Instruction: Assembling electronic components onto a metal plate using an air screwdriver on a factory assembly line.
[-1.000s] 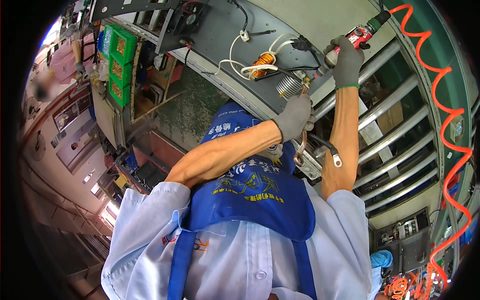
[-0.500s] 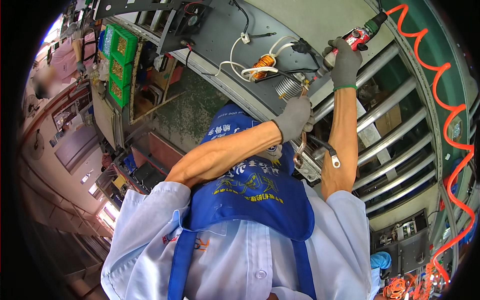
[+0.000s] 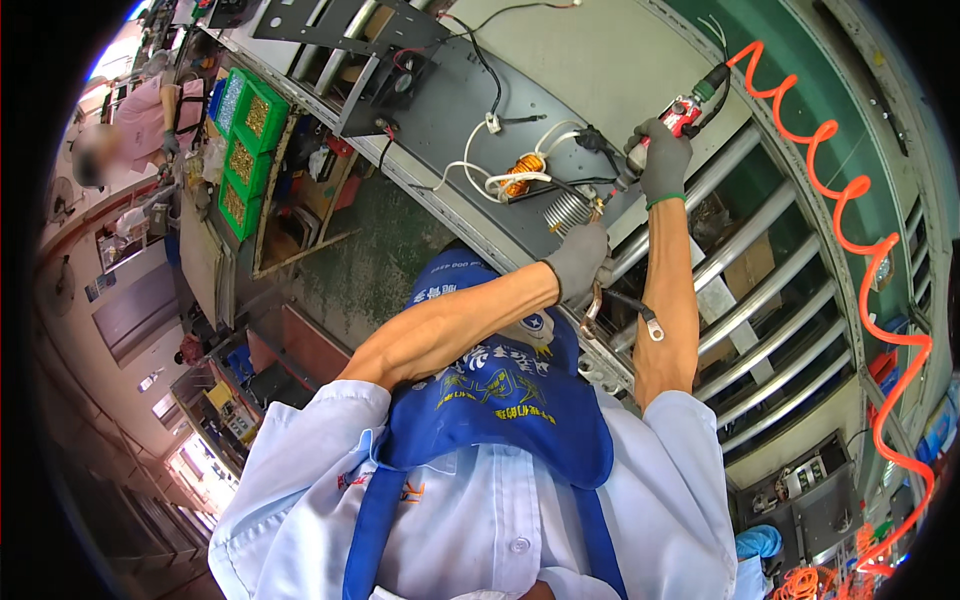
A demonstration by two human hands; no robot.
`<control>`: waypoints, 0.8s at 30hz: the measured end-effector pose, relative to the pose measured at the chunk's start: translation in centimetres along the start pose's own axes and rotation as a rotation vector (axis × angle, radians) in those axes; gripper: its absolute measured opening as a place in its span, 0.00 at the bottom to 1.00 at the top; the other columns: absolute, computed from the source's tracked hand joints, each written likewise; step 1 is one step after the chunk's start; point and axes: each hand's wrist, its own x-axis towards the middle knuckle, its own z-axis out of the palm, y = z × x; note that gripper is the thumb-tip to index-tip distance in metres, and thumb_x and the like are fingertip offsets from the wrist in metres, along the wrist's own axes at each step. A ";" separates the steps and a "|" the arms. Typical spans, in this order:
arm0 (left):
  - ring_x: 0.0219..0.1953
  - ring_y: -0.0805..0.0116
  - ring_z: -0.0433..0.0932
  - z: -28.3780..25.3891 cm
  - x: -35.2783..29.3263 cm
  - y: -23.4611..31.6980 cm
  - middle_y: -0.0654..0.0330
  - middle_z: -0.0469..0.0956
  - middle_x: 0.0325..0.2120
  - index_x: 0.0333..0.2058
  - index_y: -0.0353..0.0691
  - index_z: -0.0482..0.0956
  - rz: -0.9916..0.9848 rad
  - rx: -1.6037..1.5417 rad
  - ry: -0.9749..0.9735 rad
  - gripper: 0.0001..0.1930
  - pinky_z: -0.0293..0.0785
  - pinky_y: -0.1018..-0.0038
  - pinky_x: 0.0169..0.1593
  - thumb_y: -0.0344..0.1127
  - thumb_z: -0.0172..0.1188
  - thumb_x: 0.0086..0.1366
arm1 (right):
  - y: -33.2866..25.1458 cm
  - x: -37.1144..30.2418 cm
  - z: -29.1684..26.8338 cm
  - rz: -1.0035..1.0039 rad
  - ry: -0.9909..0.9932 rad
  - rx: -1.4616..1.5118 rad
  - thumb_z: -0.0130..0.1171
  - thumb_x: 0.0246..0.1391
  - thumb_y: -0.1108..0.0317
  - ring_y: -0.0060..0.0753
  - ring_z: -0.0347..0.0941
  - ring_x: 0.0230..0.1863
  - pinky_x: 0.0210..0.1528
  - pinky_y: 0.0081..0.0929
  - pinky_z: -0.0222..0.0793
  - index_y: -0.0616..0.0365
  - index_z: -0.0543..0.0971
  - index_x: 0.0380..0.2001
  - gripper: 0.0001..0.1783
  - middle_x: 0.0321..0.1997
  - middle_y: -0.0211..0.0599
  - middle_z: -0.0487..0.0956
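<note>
My left hand [image 3: 580,262], in a grey glove, is closed around a copper-coloured wrench [image 3: 593,305]; its ends show above and below the fist. Out from under that hand comes a black cable with a silver ring terminal [image 3: 655,328]. My right hand [image 3: 660,165], gloved too, grips a red and silver air screwdriver [image 3: 681,115]. Its tip points down-left toward a silver coil [image 3: 568,213] by the left hand; the exact contact point is too small to make out. An orange copper-wound ring [image 3: 522,175] with white wires lies on the grey metal panel [image 3: 530,100].
Metal rollers [image 3: 745,230] run along the right. An orange coiled hose [image 3: 845,190] hangs from the screwdriver. A black fan [image 3: 405,80] is on the panel's left part. Green bins [image 3: 240,160] with small fasteners stand at left, and a co-worker in pink [image 3: 140,120] is beyond.
The whole view has shifted slightly, with panel, hands and screwdriver shifting together. Both hands keep their holds, and the screwdriver stays by the coil.
</note>
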 end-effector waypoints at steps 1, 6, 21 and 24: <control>0.12 0.77 0.51 0.0 0.0 0.0 0.67 0.55 0.17 0.25 0.45 0.59 -0.010 -0.005 0.007 0.06 0.45 0.79 0.13 0.33 0.38 0.63 | 0.1 0.1 0.0 -0.002 0.003 -0.009 0.56 0.42 0.71 0.36 0.70 0.16 0.17 0.30 0.65 0.66 0.72 0.24 0.08 0.18 0.43 0.73; 0.13 0.77 0.52 -0.1 0.5 0.0 0.66 0.56 0.17 0.25 0.45 0.59 0.038 0.041 0.018 0.07 0.46 0.79 0.13 0.32 0.38 0.63 | 0.6 0.5 -0.5 -0.020 -0.019 0.074 0.55 0.45 0.72 0.35 0.72 0.18 0.19 0.31 0.70 0.66 0.71 0.27 0.08 0.23 0.42 0.74; 0.13 0.81 0.53 -3.4 0.8 1.4 0.71 0.54 0.15 0.28 0.44 0.60 -0.266 -0.051 -0.301 0.09 0.49 0.84 0.12 0.36 0.40 0.69 | -4.8 -2.0 -4.1 -0.324 0.069 -0.021 0.61 0.42 0.70 0.32 0.72 0.16 0.17 0.28 0.67 0.62 0.72 0.25 0.09 0.20 0.37 0.74; 0.12 0.79 0.55 -2.9 1.4 0.6 0.70 0.57 0.14 0.26 0.44 0.59 -0.174 -0.005 -0.265 0.10 0.52 0.82 0.12 0.34 0.39 0.68 | -3.3 -6.0 -8.9 -0.388 0.171 -0.241 0.62 0.43 0.68 0.24 0.68 0.21 0.25 0.25 0.65 0.59 0.75 0.27 0.09 0.22 0.29 0.73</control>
